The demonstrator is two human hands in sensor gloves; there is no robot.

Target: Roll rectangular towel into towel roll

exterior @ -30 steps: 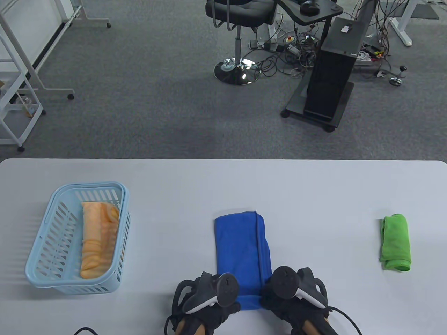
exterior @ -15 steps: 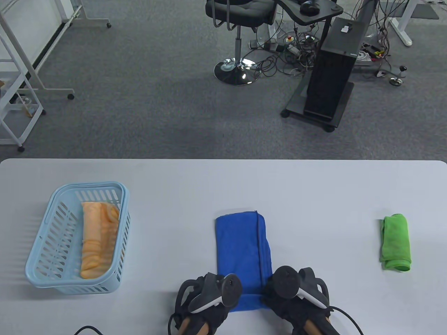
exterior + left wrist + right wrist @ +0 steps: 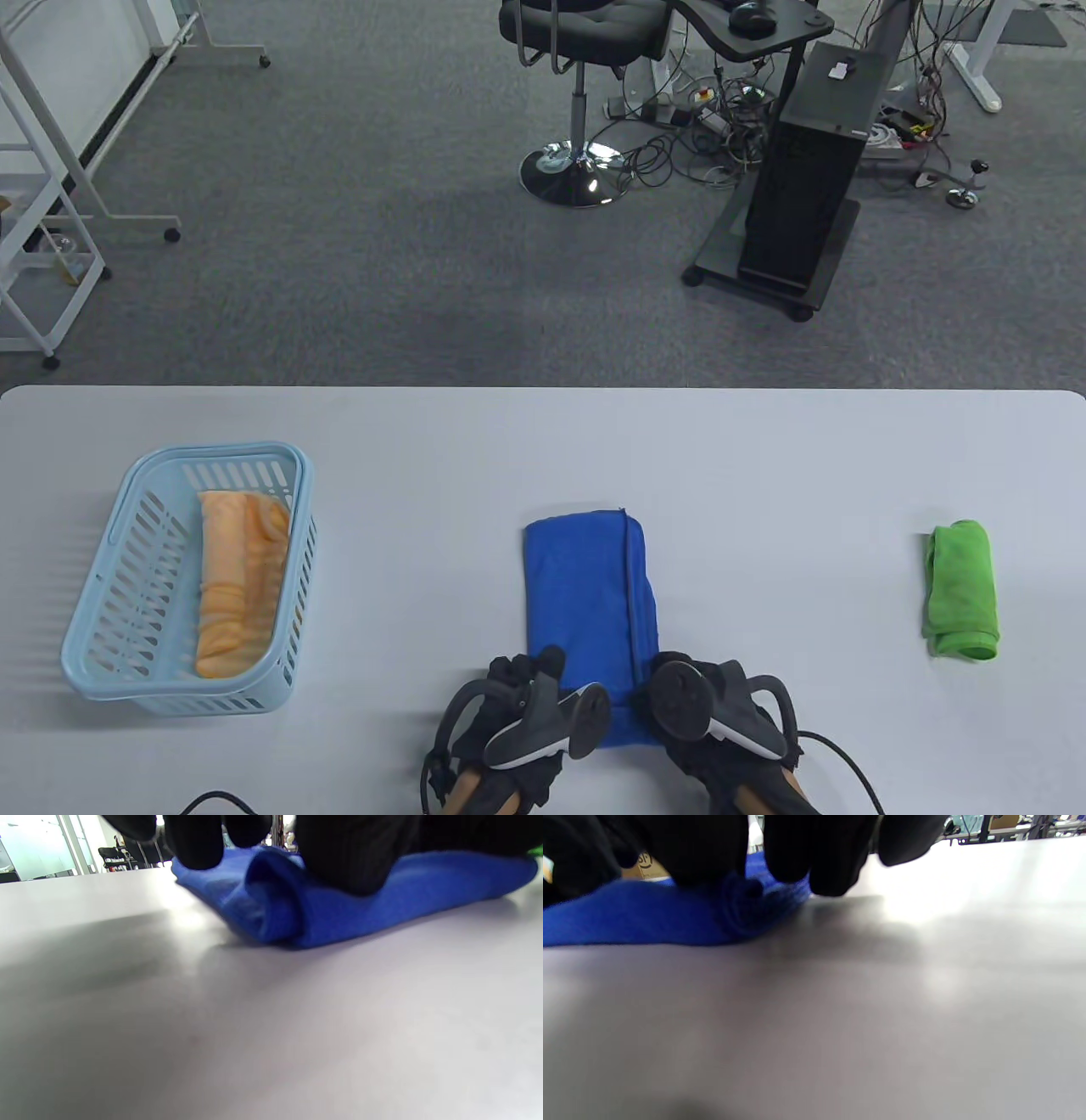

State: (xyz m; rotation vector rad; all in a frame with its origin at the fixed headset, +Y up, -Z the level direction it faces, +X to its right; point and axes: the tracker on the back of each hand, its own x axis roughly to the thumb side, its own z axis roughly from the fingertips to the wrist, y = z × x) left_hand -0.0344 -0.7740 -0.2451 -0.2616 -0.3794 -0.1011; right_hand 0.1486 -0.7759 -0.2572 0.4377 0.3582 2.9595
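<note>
A blue towel point(image 3: 590, 594), folded into a long strip, lies at the table's near middle, running away from me. Its near end is turned over into a small roll point(image 3: 271, 916). My left hand point(image 3: 522, 688) grips that roll at its left end, fingers point(image 3: 195, 840) curled over the top. My right hand point(image 3: 679, 705) grips the right end of the roll point(image 3: 742, 906), fingers point(image 3: 806, 853) curled on it. The trackers hide most of both hands in the table view.
A light blue basket point(image 3: 119, 671) at the left holds a rolled orange towel point(image 3: 237, 586). A rolled green towel point(image 3: 961, 588) lies at the right. Beyond the table's far edge are carpet, a chair point(image 3: 585, 34) and a black stand point(image 3: 806, 170).
Both hands have tipped forward over the towel's near end, turning it into a small roll. The left tracker has swung down and to the right. The flat strip looks slightly shorter.
</note>
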